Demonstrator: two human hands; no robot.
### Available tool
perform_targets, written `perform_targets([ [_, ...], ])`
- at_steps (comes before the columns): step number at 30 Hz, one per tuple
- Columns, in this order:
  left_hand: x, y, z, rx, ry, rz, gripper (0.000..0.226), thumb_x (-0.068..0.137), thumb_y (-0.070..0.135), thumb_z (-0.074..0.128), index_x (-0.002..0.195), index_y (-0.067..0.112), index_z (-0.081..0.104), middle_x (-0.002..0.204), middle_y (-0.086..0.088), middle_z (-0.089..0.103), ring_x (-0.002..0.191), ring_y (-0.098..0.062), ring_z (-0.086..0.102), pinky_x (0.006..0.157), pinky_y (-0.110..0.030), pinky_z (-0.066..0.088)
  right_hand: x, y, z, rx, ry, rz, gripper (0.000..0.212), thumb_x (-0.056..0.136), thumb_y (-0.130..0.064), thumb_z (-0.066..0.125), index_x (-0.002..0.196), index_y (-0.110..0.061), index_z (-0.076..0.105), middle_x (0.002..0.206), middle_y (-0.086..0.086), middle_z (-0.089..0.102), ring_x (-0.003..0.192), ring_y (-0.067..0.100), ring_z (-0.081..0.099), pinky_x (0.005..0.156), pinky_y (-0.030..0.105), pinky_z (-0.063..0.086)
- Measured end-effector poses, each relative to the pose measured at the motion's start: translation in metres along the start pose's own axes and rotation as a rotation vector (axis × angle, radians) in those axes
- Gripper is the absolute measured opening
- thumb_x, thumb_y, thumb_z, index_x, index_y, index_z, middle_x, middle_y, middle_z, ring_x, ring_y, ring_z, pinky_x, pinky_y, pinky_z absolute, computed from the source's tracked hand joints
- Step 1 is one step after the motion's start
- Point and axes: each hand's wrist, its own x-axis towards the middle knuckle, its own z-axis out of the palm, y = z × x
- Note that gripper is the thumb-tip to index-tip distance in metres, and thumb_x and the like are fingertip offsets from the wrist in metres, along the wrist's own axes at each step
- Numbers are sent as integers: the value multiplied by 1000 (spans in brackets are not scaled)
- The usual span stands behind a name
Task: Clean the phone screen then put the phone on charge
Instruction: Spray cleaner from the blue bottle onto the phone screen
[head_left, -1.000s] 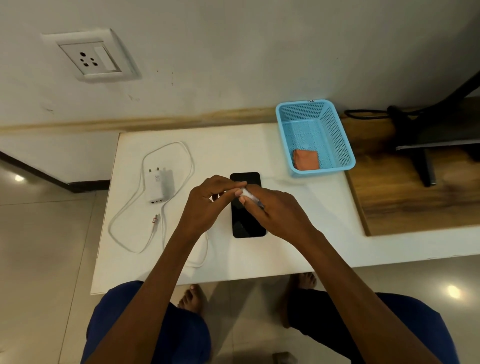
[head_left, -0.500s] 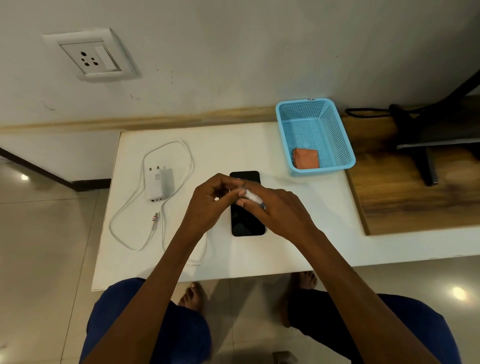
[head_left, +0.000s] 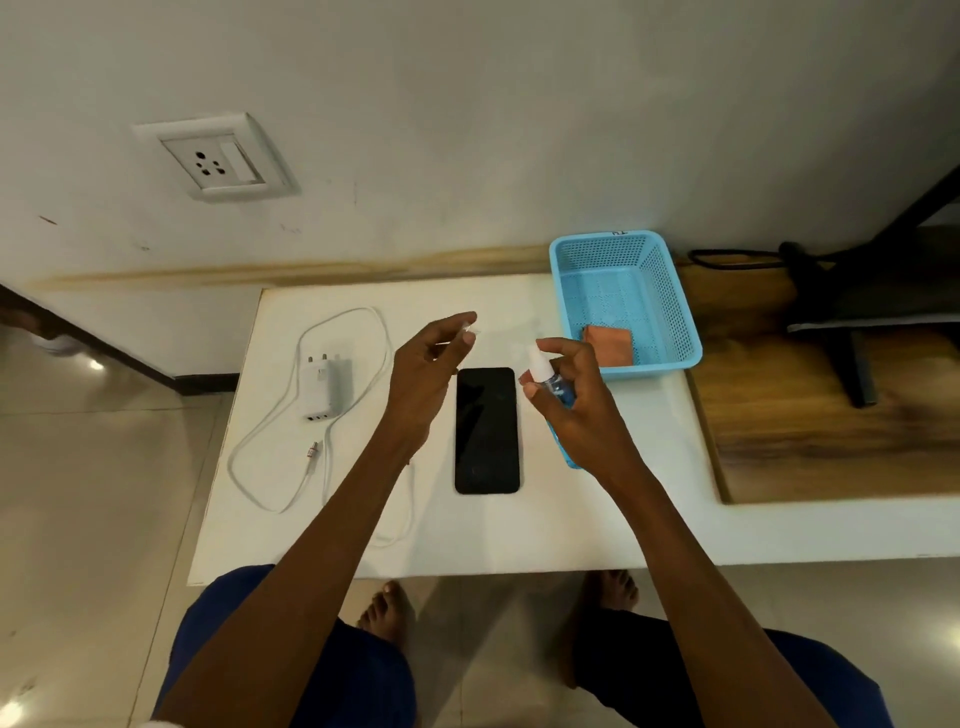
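A white table (head_left: 597, 525) stands against the wall, and a wooden top (head_left: 831, 415) adjoins its right side. On the wall above the table's far left corner sits a socket (head_left: 215, 158). At the far right corner of the table stands a blue basket (head_left: 675, 291), and a folded orange cloth (head_left: 608, 344) lies in its near end. Toward the left edge a white cable (head_left: 249, 441) loops around a white charger (head_left: 324, 387) that lies flat with its pins pointing to the far edge; the cable's plug end (head_left: 313, 451) rests just in front of the charger.

The phone (head_left: 487, 431) lies flat near the middle of the table, dark screen up, long side running toward the near edge — between the two hands and touched by neither.

The right hand (head_left: 576, 405) is closed round a small spray bottle (head_left: 556, 387) of blue liquid, held just right of the phone's far end, its white nozzle upward and the forefinger curled above it. The left hand (head_left: 423, 379) is raised left of the phone's far end, its thumb and forefinger pinching a small clear cap (head_left: 469, 327), the other fingers loosely curled.
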Motion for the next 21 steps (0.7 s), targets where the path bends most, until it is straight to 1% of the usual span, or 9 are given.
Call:
perform_targets([
  [3, 20, -5, 16, 149, 51, 58, 23, 91, 30, 68, 113, 23, 69, 104, 15, 70, 90, 6, 63, 77, -4, 44, 0, 0, -9, 25, 8, 16, 39, 96, -31, 59, 129, -43, 41, 125, -11, 60, 111, 15, 64, 93, 37, 56],
  [6, 43, -20, 27, 351, 5, 105, 19, 89, 24, 70, 107, 17, 66, 104, 12, 70, 93, 0, 64, 77, -4, 41, -3, -1, -14, -10, 27, 28, 41, 99, -29, 57, 133, -43, 39, 129, -17, 49, 108, 23, 65, 89, 43, 59],
  [9, 66, -36, 33, 651, -68, 166, 19, 89, 24, 70, 106, 19, 65, 105, 9, 68, 93, -7, 58, 81, -15, 40, -8, -3, -16, -64, 28, -15, 43, 101, -32, 53, 134, -53, 35, 137, -35, 35, 118, 23, 60, 92, 46, 58],
  [11, 78, -42, 37, 823, -77, 176, 19, 86, 27, 73, 104, 22, 67, 103, 6, 67, 91, -13, 58, 82, -24, 43, -9, -3, -19, -117, 38, -27, 42, 103, -36, 48, 135, -57, 32, 146, -31, 32, 121, 24, 58, 95, 48, 56],
  [13, 86, -46, 41, 852, -93, 136, 20, 83, 29, 75, 100, 24, 66, 96, 6, 65, 89, -17, 61, 81, -28, 49, -11, -3, -23, -165, 53, -23, 39, 101, -42, 43, 134, -59, 32, 153, -11, 38, 121, 25, 59, 94, 48, 57],
  [14, 88, -47, 43, 847, -97, 110, 21, 82, 30, 76, 98, 25, 64, 92, 8, 63, 87, -17, 62, 79, -28, 50, -12, -3, -23, -181, 56, -21, 38, 100, -44, 41, 132, -60, 33, 154, -8, 38, 121, 24, 59, 92, 48, 57],
  [17, 92, -50, 46, 844, -104, 43, 28, 79, 34, 77, 100, 29, 58, 88, 11, 59, 89, -18, 61, 82, -32, 51, -15, -5, -25, -192, 59, -7, 38, 96, -46, 39, 133, -54, 36, 153, -16, 34, 126, 24, 56, 93, 50, 57],
  [19, 88, -47, 46, 771, -98, -4, 42, 78, 36, 79, 113, 28, 56, 98, 9, 58, 95, -17, 59, 88, -34, 51, -15, -1, -26, -202, 57, 3, 39, 97, -45, 41, 135, -50, 37, 153, -19, 31, 129, 22, 54, 95, 47, 56],
  [21, 76, -39, 41, 610, -41, -32, 59, 79, 39, 79, 129, 24, 49, 115, 4, 55, 100, -14, 55, 86, -26, 49, -14, 4, -26, -239, 38, 9, 42, 99, -39, 51, 135, -51, 34, 156, -12, 32, 125, 19, 57, 96, 38, 57],
])
